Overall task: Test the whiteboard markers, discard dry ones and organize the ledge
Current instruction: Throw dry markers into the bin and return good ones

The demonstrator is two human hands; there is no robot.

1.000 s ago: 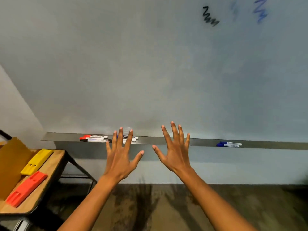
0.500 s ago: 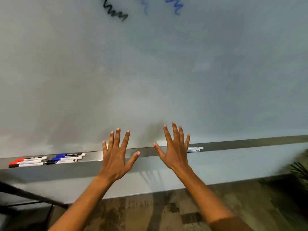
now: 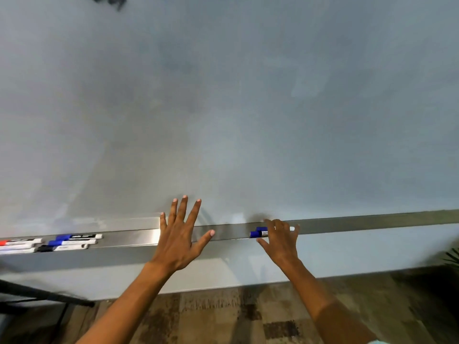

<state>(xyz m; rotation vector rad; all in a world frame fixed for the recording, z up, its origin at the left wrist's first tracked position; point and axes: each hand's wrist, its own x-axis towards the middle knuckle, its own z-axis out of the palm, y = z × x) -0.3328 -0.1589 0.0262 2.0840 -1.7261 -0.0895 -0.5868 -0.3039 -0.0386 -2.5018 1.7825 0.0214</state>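
Whiteboard [image 3: 248,108]: smooth, pale grey surface with a soft sheen and cloudy, smeared patches. Ledge [image 3: 129,238] along the whiteboard's lower edge: brushed metal, semi-glossy, brightest just left of the left hand [image 3: 180,240]. Markers [image 3: 72,242] at the ledge's left end: smooth white plastic barrels with glossy blue, black and red caps. Blue-capped marker [image 3: 259,233] under the right hand [image 3: 280,240]: glossy plastic. Wall [image 3: 347,254] below the ledge: matt, painted. Floor [image 3: 223,316] under the ledge: mottled, rough-looking brown tiles.

Metal ledge [image 3: 231,232], marker cluster [image 3: 49,243] at left, blue-capped markers [image 3: 259,232] mid-right
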